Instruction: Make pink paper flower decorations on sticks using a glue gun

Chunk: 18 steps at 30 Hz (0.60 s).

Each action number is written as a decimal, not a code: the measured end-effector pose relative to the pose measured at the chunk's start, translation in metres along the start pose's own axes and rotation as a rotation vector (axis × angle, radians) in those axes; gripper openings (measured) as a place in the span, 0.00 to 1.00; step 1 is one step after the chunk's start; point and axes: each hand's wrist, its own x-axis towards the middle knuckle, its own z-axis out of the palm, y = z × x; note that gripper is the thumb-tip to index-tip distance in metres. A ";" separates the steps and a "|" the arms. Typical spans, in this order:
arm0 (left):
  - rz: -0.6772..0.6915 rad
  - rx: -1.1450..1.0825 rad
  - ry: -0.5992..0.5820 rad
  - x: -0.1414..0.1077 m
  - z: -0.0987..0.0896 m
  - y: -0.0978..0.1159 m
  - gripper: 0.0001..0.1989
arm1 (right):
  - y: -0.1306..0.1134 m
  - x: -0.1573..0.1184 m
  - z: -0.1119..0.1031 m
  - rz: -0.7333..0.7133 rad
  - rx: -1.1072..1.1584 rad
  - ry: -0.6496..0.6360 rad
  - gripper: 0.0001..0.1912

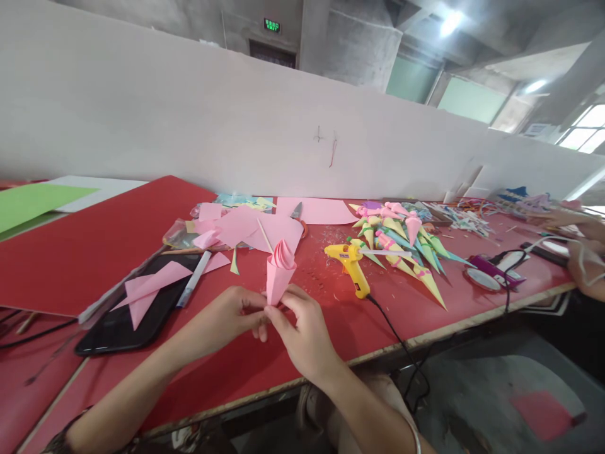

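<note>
A pink paper cone [280, 274] with a rolled, layered top stands upright between my hands, above the red table. My left hand [239, 312] pinches its lower tip from the left. From the right, my right hand [301, 325] has thumb and fingers closed on the same lower end. A thin pale stick [265, 235] shows just behind the cone's top. To the right lies a yellow glue gun [350, 265] with a clear glue stick in its back. Pink paper sheets [258, 228] lie behind the cone.
A pile of coloured paper cones [401, 236] lies right of the glue gun. At left, a black tablet [137, 315] bears pink scraps beside a marker [193, 279]. A red board [94, 246] covers the far left. Another person's hand and arm [571, 227] are at far right.
</note>
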 end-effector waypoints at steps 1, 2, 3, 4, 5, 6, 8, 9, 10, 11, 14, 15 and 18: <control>0.002 0.014 0.001 0.000 0.000 -0.001 0.11 | 0.000 0.000 0.000 0.000 -0.014 0.001 0.08; 0.008 0.033 0.004 0.000 -0.001 -0.001 0.11 | 0.001 0.000 0.000 0.000 -0.025 0.001 0.08; 0.019 0.060 0.008 0.000 -0.003 -0.002 0.10 | 0.001 -0.001 -0.001 -0.001 -0.037 -0.001 0.08; 0.034 0.090 0.011 0.000 -0.004 -0.003 0.09 | 0.002 -0.001 -0.001 -0.003 -0.049 -0.002 0.09; 0.051 0.125 0.014 0.000 -0.006 -0.004 0.08 | 0.002 -0.001 -0.002 -0.004 -0.064 0.001 0.09; 0.063 0.163 0.021 0.000 -0.008 -0.004 0.08 | 0.002 -0.001 -0.003 -0.005 -0.082 0.006 0.09; 0.069 0.226 0.057 -0.001 -0.011 -0.004 0.14 | 0.003 -0.001 -0.005 -0.001 -0.129 0.027 0.10; 0.071 0.239 0.085 -0.002 -0.012 -0.004 0.18 | 0.003 0.000 -0.006 0.005 -0.158 0.036 0.10; 0.083 0.237 0.121 -0.004 -0.012 -0.003 0.21 | 0.004 0.000 -0.006 0.012 -0.188 0.039 0.10; 0.106 0.219 0.157 -0.005 -0.012 -0.001 0.24 | 0.004 -0.001 -0.006 0.017 -0.220 0.029 0.10; 0.204 0.112 0.247 -0.009 -0.007 0.004 0.26 | 0.007 -0.002 -0.004 0.007 -0.311 -0.058 0.09; 0.228 0.077 0.261 -0.010 -0.005 0.006 0.25 | 0.008 -0.003 -0.004 -0.002 -0.334 -0.084 0.08; 0.276 -0.012 0.260 -0.012 0.001 0.011 0.17 | 0.011 -0.005 -0.001 -0.026 -0.348 -0.120 0.07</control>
